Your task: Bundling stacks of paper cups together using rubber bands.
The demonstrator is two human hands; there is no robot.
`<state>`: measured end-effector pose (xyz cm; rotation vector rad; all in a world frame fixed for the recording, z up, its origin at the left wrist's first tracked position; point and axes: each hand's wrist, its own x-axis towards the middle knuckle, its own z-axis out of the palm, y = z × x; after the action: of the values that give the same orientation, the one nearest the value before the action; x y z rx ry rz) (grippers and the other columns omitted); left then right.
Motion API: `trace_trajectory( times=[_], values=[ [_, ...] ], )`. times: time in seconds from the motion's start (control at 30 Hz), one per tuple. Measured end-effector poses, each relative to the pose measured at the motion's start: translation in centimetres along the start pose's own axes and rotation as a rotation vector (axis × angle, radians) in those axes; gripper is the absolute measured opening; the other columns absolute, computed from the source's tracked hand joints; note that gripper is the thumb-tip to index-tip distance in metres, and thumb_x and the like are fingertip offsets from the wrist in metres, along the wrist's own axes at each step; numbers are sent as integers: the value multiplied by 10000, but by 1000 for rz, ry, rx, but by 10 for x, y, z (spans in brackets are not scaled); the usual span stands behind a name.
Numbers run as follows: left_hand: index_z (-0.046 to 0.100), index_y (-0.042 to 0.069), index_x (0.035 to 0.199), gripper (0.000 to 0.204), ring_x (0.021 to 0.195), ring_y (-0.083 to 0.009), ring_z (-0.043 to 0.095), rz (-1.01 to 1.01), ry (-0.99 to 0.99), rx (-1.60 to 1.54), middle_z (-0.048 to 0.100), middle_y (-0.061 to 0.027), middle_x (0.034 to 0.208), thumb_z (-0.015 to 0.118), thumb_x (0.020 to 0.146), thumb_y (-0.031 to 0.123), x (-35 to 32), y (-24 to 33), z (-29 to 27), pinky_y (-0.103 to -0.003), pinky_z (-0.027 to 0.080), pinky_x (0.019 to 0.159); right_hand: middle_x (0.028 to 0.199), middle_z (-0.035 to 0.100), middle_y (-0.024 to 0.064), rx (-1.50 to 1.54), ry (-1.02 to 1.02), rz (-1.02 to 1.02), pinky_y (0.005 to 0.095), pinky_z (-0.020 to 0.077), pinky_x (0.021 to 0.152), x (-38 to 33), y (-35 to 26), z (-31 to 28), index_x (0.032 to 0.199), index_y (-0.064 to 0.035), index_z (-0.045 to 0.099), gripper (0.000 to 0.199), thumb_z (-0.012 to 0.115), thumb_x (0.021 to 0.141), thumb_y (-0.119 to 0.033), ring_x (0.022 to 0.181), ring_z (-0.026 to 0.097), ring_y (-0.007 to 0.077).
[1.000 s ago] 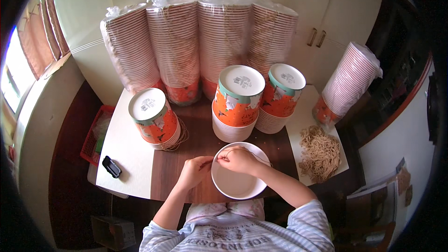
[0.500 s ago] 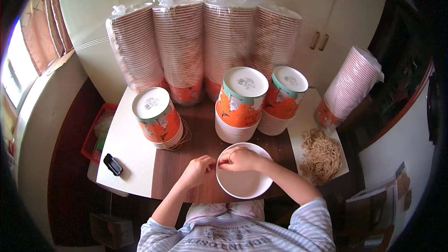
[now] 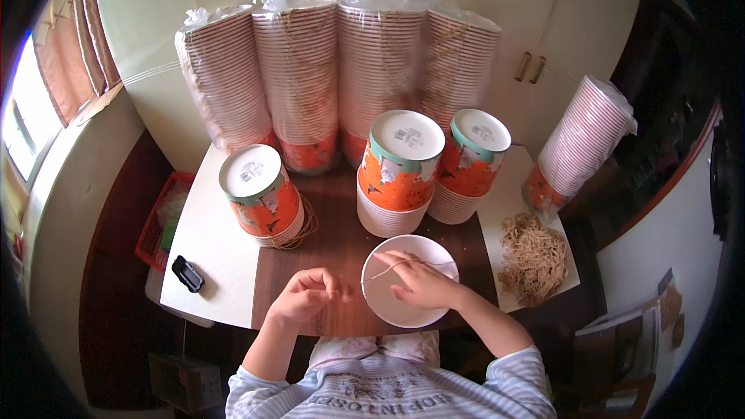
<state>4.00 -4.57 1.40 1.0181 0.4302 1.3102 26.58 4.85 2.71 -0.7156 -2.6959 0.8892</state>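
Observation:
In front of me a white paper bucket point(image 3: 410, 312) stands with its mouth up. My right hand point(image 3: 423, 281) is over and partly inside it, fingers stretched out and thumb apart. A thin tan string point(image 3: 384, 272) runs from the bucket's left rim to the fingers of this hand; whether they grip it is unclear. Left of the bucket, apart from it, my left hand point(image 3: 306, 295) is raised with its fingers curled together; anything between the fingertips is too small to make out.
Upside-down orange bucket stacks stand at the left point(image 3: 268, 206), centre point(image 3: 400, 182) and right point(image 3: 469, 174). Tall plastic-wrapped stacks point(image 3: 299, 77) line the back, another wrapped stack point(image 3: 582, 140) leans at right. A string pile point(image 3: 534, 260) and a black plastic piece point(image 3: 187, 274) lie on the table.
My right hand has opened from a pinch at the bucket's left wall and moved right, with string now showing beside it. My left hand has drawn away left from the rim.

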Motion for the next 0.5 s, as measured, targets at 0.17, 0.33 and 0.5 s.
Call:
trace_trajectory(
  times=[0.17, 0.33, 0.5],
  values=[
    [541, 22, 824, 50, 626, -118, 449, 19, 43, -243, 504, -30, 731, 564, 814, 64, 14, 6, 16, -260, 388, 613, 1297, 353, 221, 7, 64, 76, 387, 282, 1009, -8, -15, 8, 1321, -1, 244, 675, 566, 788, -261, 1200, 353, 345],
    [559, 1, 955, 120, 697, -74, 495, -126, 148, -53, 560, -38, 862, 501, 851, 15, 24, 9, 31, -198, 412, 614, 1258, 398, 228, -40, 86, 92, 386, 309, 989, -13, -8, 19, 1312, 4, 255, 669, 570, 784, -259, 1165, 399, 347],
    [590, -5, 987, 239, 696, -68, 523, -133, 182, 687, 586, -50, 871, 635, 772, 91, 27, -20, 15, -223, 453, 624, 1157, 502, 159, 98, 348, -52, 378, 373, 932, 1, 4, 12, 1221, -50, 435, 493, 540, 740, -40, 1096, 470, 302]
  ],
)
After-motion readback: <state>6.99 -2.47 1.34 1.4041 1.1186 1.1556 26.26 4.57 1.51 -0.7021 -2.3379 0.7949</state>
